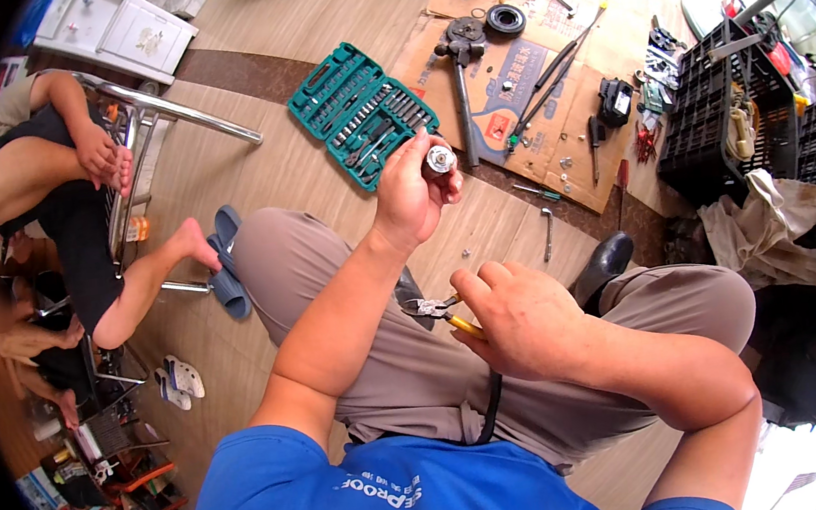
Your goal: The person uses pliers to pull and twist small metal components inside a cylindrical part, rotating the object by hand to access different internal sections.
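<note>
My left hand (406,195) is raised in front of my knees, closed round a cylindrical metal part (439,159) with a round, shiny end face and a darker centre. The fingers hide most of its length. Lower and to the right, my right hand (528,320) grips pliers (463,326) with yellow handles; their metal jaws (424,308) point left, away from the part. Just beyond my left hand lies an open green socket set case (362,117) with rows of sockets. A hammer (463,87) rests on the cardboard (557,152) to its right.
On the cardboard are a black ring-shaped part (506,20), a screwdriver (596,138) and a black block-shaped part (616,100). A small wrench (549,234) lies on the floor. Black crates (710,125) stand at right. A person (68,183) sits at left near blue slippers (226,266).
</note>
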Action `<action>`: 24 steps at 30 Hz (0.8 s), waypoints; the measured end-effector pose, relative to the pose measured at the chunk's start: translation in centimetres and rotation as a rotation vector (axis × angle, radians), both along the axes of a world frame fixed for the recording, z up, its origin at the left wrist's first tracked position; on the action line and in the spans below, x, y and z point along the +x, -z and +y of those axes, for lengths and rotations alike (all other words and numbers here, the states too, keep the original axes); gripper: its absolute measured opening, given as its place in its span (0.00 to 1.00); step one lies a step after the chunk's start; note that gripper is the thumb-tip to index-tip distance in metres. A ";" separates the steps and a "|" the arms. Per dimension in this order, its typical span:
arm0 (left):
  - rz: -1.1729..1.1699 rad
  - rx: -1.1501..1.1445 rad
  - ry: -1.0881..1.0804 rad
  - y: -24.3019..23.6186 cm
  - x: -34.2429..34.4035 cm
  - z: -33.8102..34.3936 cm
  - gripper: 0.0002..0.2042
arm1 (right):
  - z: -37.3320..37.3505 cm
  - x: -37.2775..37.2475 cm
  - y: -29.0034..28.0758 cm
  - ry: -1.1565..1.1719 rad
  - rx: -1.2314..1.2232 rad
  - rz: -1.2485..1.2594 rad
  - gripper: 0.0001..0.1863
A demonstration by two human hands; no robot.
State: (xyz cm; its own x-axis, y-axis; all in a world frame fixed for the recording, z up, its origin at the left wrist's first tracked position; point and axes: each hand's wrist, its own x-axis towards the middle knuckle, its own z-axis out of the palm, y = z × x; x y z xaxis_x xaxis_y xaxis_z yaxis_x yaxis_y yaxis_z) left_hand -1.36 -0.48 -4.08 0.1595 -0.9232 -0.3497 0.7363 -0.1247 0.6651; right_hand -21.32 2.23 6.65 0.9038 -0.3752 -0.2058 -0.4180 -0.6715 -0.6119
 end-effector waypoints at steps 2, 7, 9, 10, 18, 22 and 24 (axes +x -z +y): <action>0.013 0.001 0.010 -0.1 -0.1 -0.1 0.15 | 0.0 -0.1 0.1 -0.001 -0.003 0.002 0.23; 0.014 -0.011 0.031 -0.3 -0.1 0.0 0.15 | 0.0 -0.1 0.0 -0.004 -0.018 -0.004 0.22; 0.006 -0.017 0.036 -0.3 -0.1 -0.1 0.15 | 0.0 0.0 -0.2 -0.005 -0.021 -0.001 0.19; 0.011 -0.023 0.038 -0.3 -0.1 -0.1 0.15 | 0.0 0.0 -0.2 -0.004 -0.026 -0.007 0.19; 0.043 -0.061 0.054 -0.4 -0.2 0.0 0.14 | 0.1 0.0 0.0 -0.002 -0.024 -0.002 0.23; 0.040 -0.053 0.050 -0.5 -0.2 0.0 0.14 | 0.1 0.0 0.1 -0.002 -0.030 0.001 0.23; 0.036 -0.051 0.048 -0.5 -0.3 -0.1 0.14 | 0.1 0.0 0.0 -0.001 -0.028 0.014 0.23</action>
State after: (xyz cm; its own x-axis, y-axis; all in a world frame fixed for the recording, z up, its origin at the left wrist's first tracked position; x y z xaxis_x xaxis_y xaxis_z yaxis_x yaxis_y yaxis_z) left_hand -1.64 -0.54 -3.62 0.1030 -0.9463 -0.3065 0.7537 -0.1269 0.6448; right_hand -21.36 2.31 6.66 0.9011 -0.3805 -0.2081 -0.4263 -0.6886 -0.5867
